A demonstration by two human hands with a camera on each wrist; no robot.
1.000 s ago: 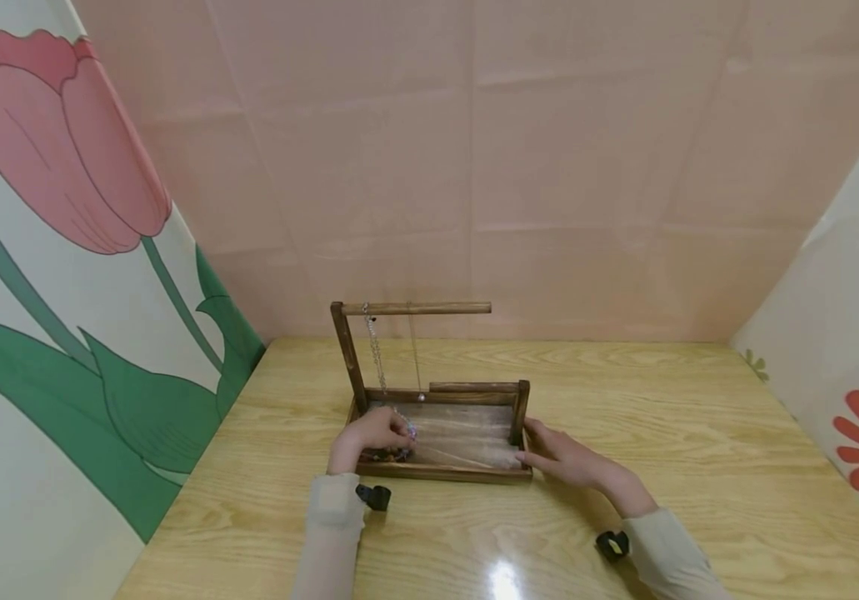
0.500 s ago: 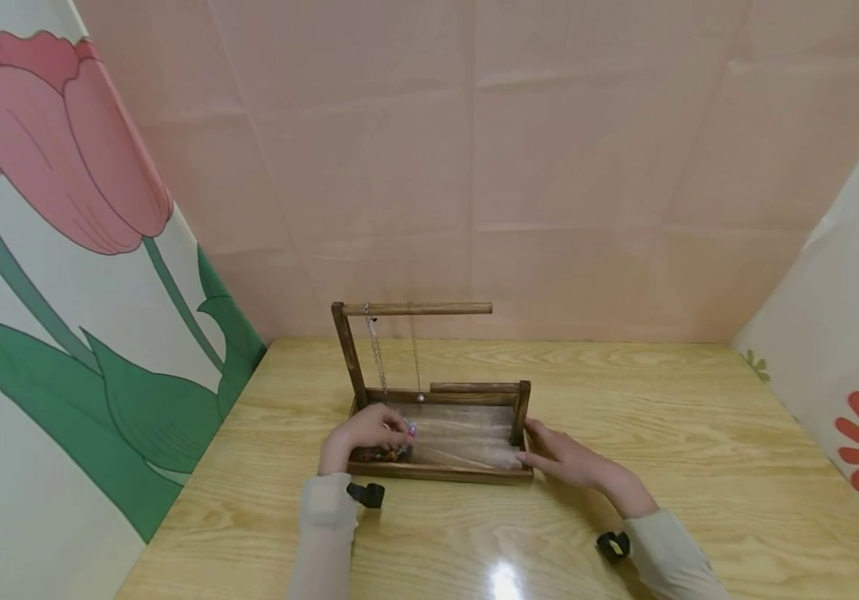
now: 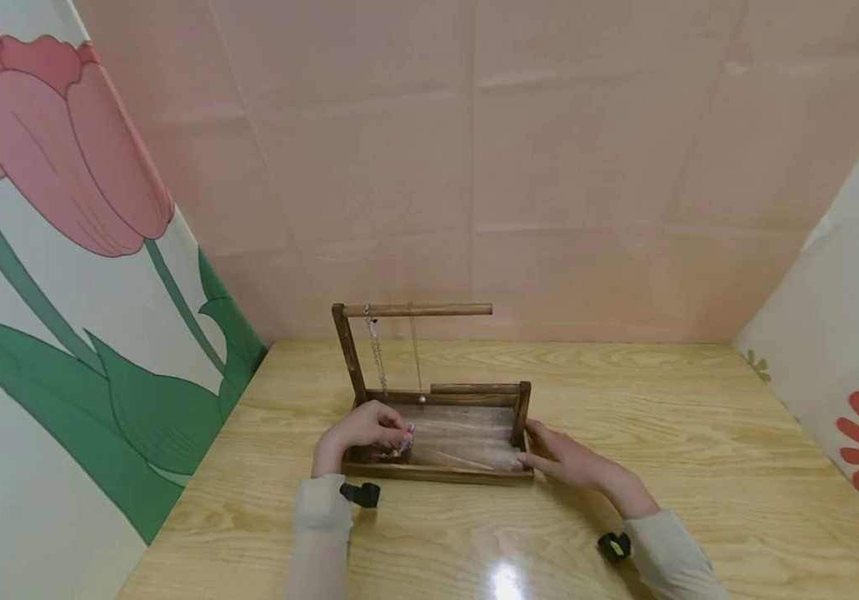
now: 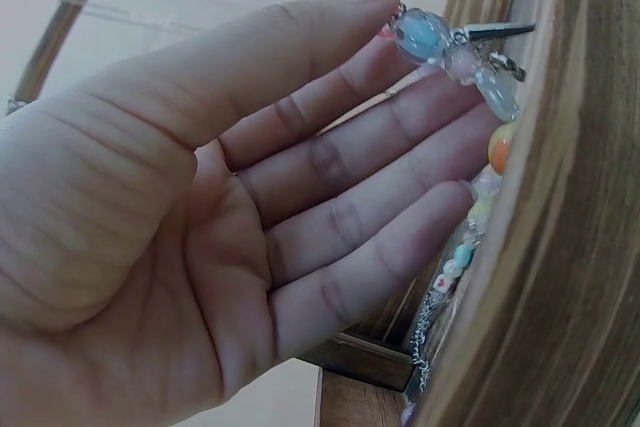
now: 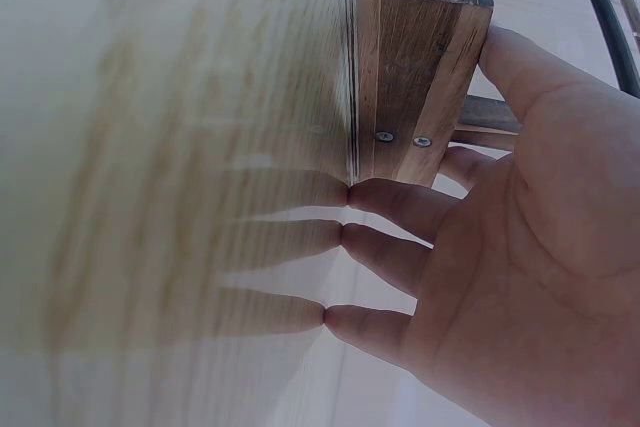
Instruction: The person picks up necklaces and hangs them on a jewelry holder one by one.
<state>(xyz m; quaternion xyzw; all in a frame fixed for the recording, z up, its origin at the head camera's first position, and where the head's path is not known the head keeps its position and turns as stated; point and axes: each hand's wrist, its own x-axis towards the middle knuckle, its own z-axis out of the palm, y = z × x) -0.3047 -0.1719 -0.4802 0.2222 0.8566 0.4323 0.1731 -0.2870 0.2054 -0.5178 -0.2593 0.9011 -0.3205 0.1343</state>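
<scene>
My left hand is over the left part of a dark wooden jewelry stand's tray. Thumb and fingertips pinch one end of a colorful beaded bracelet. The rest of its beads trail down along the tray's inner wall in the left wrist view, with a silver chain beyond them. At the stand's right end my right hand lies against the short side. In the right wrist view the thumb touches the tray's corner, and the straight fingertips rest on the table beside the wood.
From the stand's upper bar hang a silver chain necklace and a thin necklace with a small round pendant. A lower bar joins the right post. The table surrounds the stand, with a pink wall behind.
My left hand has shifted slightly left, and more of the beaded bracelet shows below its fingertips. The right hand keeps its place at the stand's end.
</scene>
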